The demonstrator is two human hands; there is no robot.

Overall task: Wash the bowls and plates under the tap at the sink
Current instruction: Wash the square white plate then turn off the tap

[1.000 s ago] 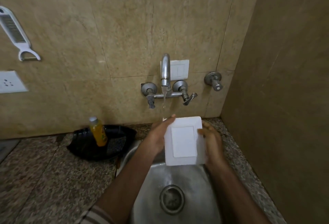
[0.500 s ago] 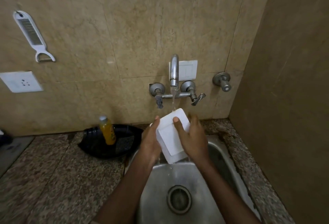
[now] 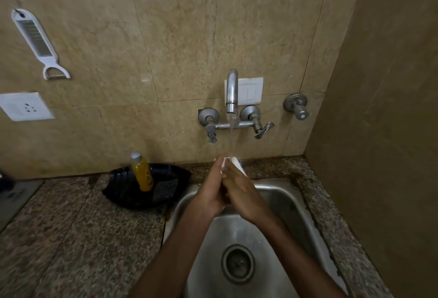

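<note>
Standing at the sink (image 3: pixel 279 193), the person now presses left hand (image 3: pixel 209 193) and right hand (image 3: pixel 241 193) around the white square plate (image 3: pixel 237 163), turned edge-on since a second ago, mid-frame under the running tap (image 3: pixel 231 91); rinsing looks underway.

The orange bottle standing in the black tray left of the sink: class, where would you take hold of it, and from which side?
Grip the orange bottle around its mid-body, coming from the front or from above. It stands nearly upright, leaning slightly, in the black tray against the wall, so the back is blocked. Its round, slim body should suit a wrap grasp; the pale cap looks too small for a firm hold.
</note>
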